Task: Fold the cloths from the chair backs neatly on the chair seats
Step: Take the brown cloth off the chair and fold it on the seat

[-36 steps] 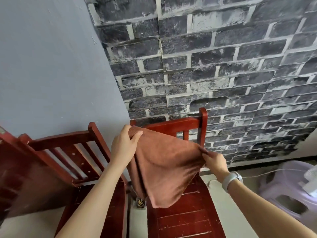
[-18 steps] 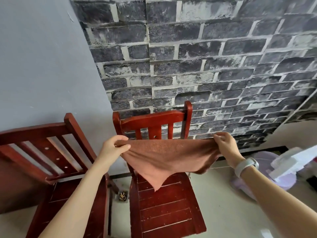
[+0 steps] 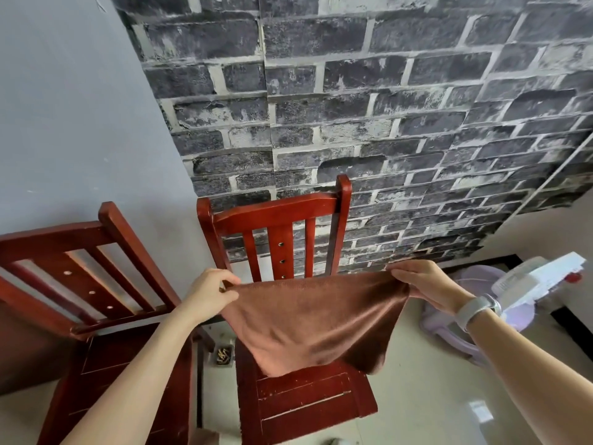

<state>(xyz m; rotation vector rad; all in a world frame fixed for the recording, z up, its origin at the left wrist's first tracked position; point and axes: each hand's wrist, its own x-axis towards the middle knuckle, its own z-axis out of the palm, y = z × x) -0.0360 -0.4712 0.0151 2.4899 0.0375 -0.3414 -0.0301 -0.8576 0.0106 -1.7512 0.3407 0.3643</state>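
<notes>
Over the chair seat [image 3: 308,403] we stretch the cloth [image 3: 316,319] flat: left hand [image 3: 210,295] and right hand [image 3: 426,285] each pinch a top corner, ready to lay and fold it.

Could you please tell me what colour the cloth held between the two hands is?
The cloth is plain brown, with no pattern; the head view shows it best.
</notes>
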